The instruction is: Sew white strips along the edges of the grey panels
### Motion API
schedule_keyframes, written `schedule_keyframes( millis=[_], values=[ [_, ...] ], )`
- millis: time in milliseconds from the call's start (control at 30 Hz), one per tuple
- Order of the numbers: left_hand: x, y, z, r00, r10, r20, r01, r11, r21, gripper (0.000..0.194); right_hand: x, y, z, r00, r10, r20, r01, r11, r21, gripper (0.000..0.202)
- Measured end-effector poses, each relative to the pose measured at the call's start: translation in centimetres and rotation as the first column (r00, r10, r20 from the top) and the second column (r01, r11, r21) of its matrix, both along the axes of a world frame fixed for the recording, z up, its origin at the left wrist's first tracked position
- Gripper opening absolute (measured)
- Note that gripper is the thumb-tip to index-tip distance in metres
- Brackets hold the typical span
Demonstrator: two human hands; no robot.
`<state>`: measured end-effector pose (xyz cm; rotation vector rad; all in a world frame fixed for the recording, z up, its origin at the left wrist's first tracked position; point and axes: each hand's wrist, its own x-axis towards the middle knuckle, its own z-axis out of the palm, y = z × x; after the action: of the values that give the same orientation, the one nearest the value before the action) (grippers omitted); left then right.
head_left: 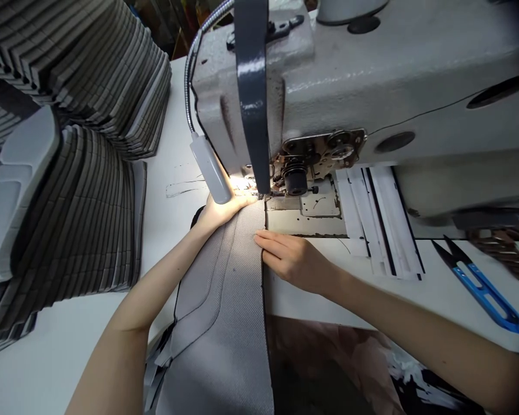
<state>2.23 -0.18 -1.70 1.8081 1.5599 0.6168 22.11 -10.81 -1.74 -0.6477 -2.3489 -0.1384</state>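
A long grey padded fabric panel point(237, 311) with curved seam lines runs from the sewing machine point(337, 80) down over the table's front edge. My left hand point(219, 212) lies flat on the panel's far left part, a digit stretched out close to the needle area; the lamp head hides some of its fingers. At the panel's right edge, a little nearer to me, my right hand point(296, 259) has its fingers together on top, gripping the edge; its thumb is hidden. The presser foot point(262, 196) stands at the panel's far right corner.
Tall stacks of grey panels point(99, 207) stand on the left of the table. A lamp head point(211, 170) on a bendable metal neck lights the needle. White strips point(383, 225) lie right of the needle plate, and blue thread snips point(484, 291) lie farther right.
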Motion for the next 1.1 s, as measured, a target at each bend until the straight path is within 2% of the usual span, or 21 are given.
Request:
schedule_keyframes(
  millis=[67,133,233,300,367,467,567,633,700,733,767,833,867,900,933,1000,1100],
  values=[
    [0.5,-1.4,0.9,0.986,-0.043,-0.159,0.066,0.987,0.146,0.024,0.0,0.0,0.0,1.000,0.004,-0.014,-0.004,1.000,-0.010,0.035],
    [1.1,-3.4,1.9,0.937,-0.099,-0.335,0.195,0.944,0.267,0.018,0.1,0.1,-0.1,1.000,0.004,-0.018,-0.005,0.999,-0.044,0.035],
    [1.7,-6.4,2.8,0.839,-0.245,-0.486,0.427,0.849,0.310,0.028,0.2,0.2,-0.4,0.999,-0.022,0.034,0.026,0.994,-0.105,0.037],
    [1.8,-7.7,2.8,0.803,-0.306,-0.511,0.510,0.797,0.325,0.032,0.3,0.3,-0.7,0.997,-0.038,0.065,0.048,0.986,-0.158,0.036],
    [1.7,-8.3,2.5,0.800,-0.303,-0.519,0.526,0.770,0.362,0.032,0.3,0.3,-0.8,0.997,-0.038,0.060,0.050,0.977,-0.209,0.035],
    [1.4,-8.2,1.9,0.806,-0.294,-0.513,0.524,0.758,0.388,0.032,-0.2,-0.1,-0.7,0.996,-0.047,0.072,0.061,0.977,-0.203,0.033],
    [1.2,-8.0,1.5,0.817,-0.290,-0.498,0.510,0.767,0.390,0.033,-0.5,-0.8,0.1,0.985,-0.092,0.149,0.122,0.971,-0.205,0.027],
    [1.0,-7.9,1.2,0.828,-0.280,-0.486,0.498,0.765,0.408,0.036,0.3,-1.2,1.1,0.976,-0.128,0.175,0.176,0.939,-0.295,0.023],
    [0.8,-7.7,0.9,0.837,-0.279,-0.470,0.496,0.749,0.439,0.039,2.3,-1.7,2.2,0.944,-0.291,0.158,0.330,0.851,-0.409,0.022],
    [0.8,-7.6,0.7,0.841,-0.282,-0.461,0.497,0.738,0.455,0.040,3.8,-2.0,2.7,0.887,-0.438,0.147,0.454,0.769,-0.451,0.021],
    [0.7,-7.5,0.6,0.845,-0.287,-0.452,0.498,0.730,0.468,0.040,5.5,-2.4,3.1,0.782,-0.606,0.146,0.592,0.649,-0.478,0.019],
    [0.6,-7.3,0.4,0.848,-0.291,-0.442,0.499,0.720,0.482,0.040,8.8,-3.2,3.5,0.484,-0.854,0.193,0.799,0.341,-0.496,0.016],
    [0.6,-7.3,0.3,0.849,-0.290,-0.443,0.499,0.717,0.486,0.040,10.1,-3.6,3.6,0.354,-0.905,0.238,0.846,0.200,-0.495,0.018],
    [0.7,-7.2,0.3,0.847,-0.288,-0.447,0.501,0.713,0.490,0.039,11.1,-4.0,3.5,0.262,-0.921,0.288,0.865,0.092,-0.493,0.021],
    [0.7,-7.2,0.3,0.843,-0.287,-0.455,0.507,0.705,0.495,0.039,11.8,-4.2,3.3,0.212,-0.919,0.333,0.870,0.022,-0.493,0.022],
    [0.7,-7.2,0.3,0.836,-0.285,-0.469,0.520,0.684,0.511,0.038,12.1,-4.3,2.9,0.193,-0.900,0.392,0.871,-0.027,-0.491,0.026],
    [0.7,-7.2,0.4,0.829,-0.282,-0.484,0.535,0.654,0.535,0.037,11.4,-3.6,3.0,0.192,-0.877,0.440,0.895,-0.028,-0.445,0.029]
  ],
)
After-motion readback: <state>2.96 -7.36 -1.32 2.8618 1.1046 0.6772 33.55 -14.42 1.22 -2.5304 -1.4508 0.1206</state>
